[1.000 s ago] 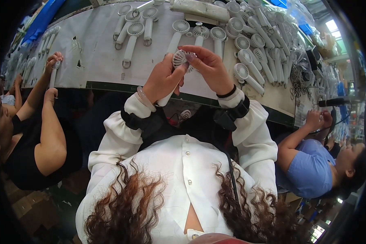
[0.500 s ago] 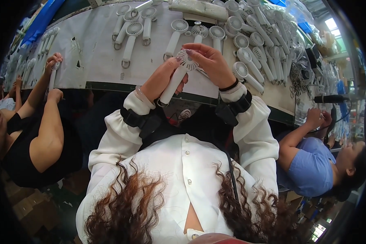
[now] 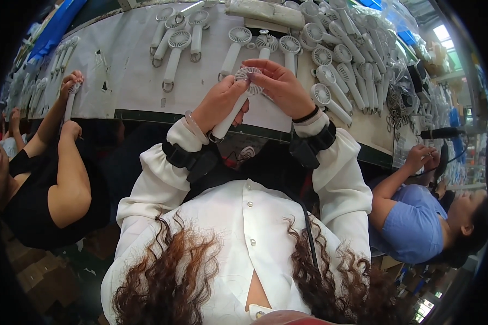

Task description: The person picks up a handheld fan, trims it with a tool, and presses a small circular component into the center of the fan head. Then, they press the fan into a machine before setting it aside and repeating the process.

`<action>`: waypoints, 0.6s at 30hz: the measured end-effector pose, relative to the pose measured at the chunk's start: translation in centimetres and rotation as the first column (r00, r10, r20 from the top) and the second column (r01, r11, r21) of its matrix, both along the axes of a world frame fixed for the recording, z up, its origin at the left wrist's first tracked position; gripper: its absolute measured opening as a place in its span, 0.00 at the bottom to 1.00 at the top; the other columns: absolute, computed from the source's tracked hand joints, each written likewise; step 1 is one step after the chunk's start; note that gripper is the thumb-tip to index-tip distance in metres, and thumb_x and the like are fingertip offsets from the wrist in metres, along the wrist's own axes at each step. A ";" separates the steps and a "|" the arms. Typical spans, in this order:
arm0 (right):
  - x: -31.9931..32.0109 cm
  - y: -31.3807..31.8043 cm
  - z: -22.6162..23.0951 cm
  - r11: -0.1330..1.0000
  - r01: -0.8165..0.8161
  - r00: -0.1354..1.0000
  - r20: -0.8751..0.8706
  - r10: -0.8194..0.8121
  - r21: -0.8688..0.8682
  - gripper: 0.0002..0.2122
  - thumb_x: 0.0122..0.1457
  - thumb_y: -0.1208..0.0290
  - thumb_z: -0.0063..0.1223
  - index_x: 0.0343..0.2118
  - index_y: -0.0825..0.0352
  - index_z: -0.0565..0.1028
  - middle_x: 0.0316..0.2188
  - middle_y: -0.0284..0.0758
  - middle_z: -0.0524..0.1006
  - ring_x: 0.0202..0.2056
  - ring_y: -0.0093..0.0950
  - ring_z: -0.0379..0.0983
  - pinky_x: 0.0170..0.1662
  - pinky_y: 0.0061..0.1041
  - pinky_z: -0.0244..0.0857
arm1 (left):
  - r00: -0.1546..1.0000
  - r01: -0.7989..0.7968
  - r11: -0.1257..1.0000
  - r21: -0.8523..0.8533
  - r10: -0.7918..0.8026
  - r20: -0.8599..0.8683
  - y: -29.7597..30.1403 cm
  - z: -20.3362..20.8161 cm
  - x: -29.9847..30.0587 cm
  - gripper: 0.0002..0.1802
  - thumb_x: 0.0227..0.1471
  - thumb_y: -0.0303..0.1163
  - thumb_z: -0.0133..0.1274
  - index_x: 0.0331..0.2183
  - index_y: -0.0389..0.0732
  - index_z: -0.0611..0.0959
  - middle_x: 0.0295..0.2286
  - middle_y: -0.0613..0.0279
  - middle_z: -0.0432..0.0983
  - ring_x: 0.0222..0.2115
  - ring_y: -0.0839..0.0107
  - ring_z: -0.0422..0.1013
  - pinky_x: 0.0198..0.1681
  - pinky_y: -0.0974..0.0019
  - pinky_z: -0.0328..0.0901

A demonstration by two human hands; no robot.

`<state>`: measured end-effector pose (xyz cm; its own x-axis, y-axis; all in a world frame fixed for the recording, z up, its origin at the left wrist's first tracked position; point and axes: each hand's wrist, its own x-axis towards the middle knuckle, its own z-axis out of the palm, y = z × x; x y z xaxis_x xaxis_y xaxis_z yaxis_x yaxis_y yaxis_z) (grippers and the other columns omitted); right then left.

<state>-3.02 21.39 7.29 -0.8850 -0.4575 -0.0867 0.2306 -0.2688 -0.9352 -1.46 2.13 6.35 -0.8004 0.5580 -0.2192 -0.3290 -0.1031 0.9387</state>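
Observation:
A white handheld fan (image 3: 229, 120) slants over the table's near edge, its round slotted head up and away from me, a dark ring at the handle's lower end. My left hand (image 3: 217, 107) is wrapped around the upper handle, with its thumb up by the head. My right hand (image 3: 283, 88) grips the fan's head between thumb and fingertips, covering part of the slots. Just beyond my hands, a fan with bare curved blades (image 3: 266, 41) lies between two fans with slotted covers, one of them a white fan (image 3: 238, 37).
More white fans (image 3: 179, 40) lie farther left on the pale tabletop (image 3: 133, 81). A heap of fans (image 3: 336, 70) covers the right side, beside metal rings (image 3: 398, 111). One co-worker's arm (image 3: 70, 184) is at my left; a person in blue (image 3: 412, 222) works at my right.
My right thumb has moved left across the fan's head and now hides more of its middle. My left thumb has shifted slightly. The fan stays in nearly the same place.

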 end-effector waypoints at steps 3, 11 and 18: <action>-0.4 0.3 0.2 0.995 0.028 0.994 -0.110 -0.018 0.091 0.17 0.62 0.70 0.51 0.53 0.69 0.70 0.43 0.30 0.75 0.41 0.18 0.73 0.46 0.18 0.66 | 1.000 -0.011 0.999 0.049 0.011 0.001 0.3 0.4 -0.3 0.18 0.61 0.43 0.41 0.39 0.36 0.68 0.22 0.61 0.72 0.15 0.75 0.68 0.17 0.72 0.64; -4.9 2.8 0.5 0.964 0.208 0.963 -0.205 -0.173 0.168 0.17 0.59 0.69 0.56 0.51 0.68 0.71 0.41 0.29 0.76 0.39 0.17 0.72 0.42 0.14 0.65 | 0.972 -0.086 0.987 -0.135 0.053 -0.230 0.9 0.1 -0.8 0.21 0.57 0.35 0.49 0.46 0.32 0.64 0.26 0.59 0.74 0.17 0.75 0.69 0.18 0.70 0.66; -11.7 4.0 0.8 0.781 0.535 0.840 -0.300 -0.452 0.321 0.21 0.55 0.62 0.62 0.48 0.68 0.73 0.35 0.28 0.77 0.35 0.17 0.71 0.36 0.16 0.64 | 0.912 -0.250 0.962 -0.106 0.198 -0.359 5.4 -0.9 -8.0 0.21 0.55 0.35 0.51 0.43 0.31 0.65 0.26 0.59 0.74 0.17 0.75 0.70 0.18 0.70 0.66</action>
